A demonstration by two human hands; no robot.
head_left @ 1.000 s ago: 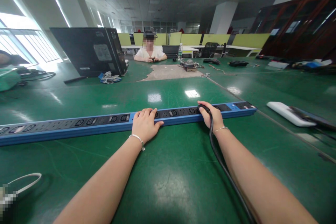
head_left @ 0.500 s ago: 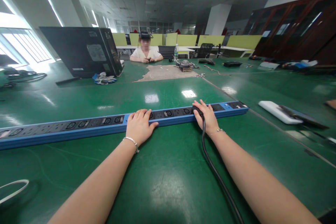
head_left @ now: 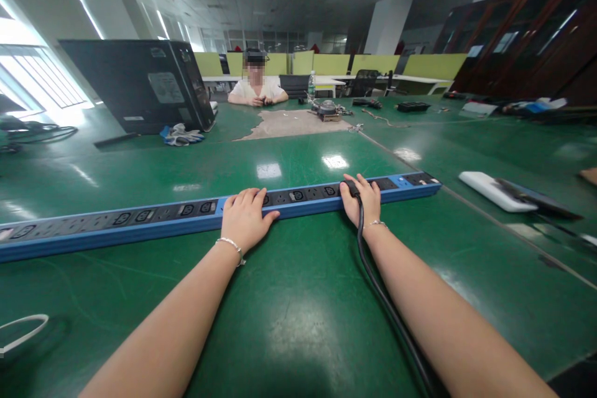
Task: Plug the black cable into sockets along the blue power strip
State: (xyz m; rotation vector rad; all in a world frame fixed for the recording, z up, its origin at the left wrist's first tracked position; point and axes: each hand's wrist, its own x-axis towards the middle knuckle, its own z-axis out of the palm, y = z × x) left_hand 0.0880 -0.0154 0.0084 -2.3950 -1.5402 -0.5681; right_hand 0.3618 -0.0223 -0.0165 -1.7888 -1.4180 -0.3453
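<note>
A long blue power strip (head_left: 308, 206) with black sockets lies across the green table, running off the left edge of view. My left hand (head_left: 245, 217) is laid over its middle, fingers across the top and thumb along the near side, gripping it. Farther right, my right hand (head_left: 366, 202) holds a black power plug (head_left: 349, 189) against the strip's socket face. Whether the plug is fully seated I cannot tell, as my fingers partly cover it. The plug's black cable (head_left: 370, 280) hangs toward me, beside my right forearm.
A black computer case (head_left: 140, 87) and a work glove (head_left: 181, 135) are at the back left. Opposite me sits a person (head_left: 256, 90) near a bottle (head_left: 311, 84). At right lies a white device (head_left: 494, 191); a white loop (head_left: 25, 329) is at lower left.
My right thumb has shifted onto the plug's near side, and the hand has turned slightly around it. My left hand stays on the strip. The whole view has moved slightly.
</note>
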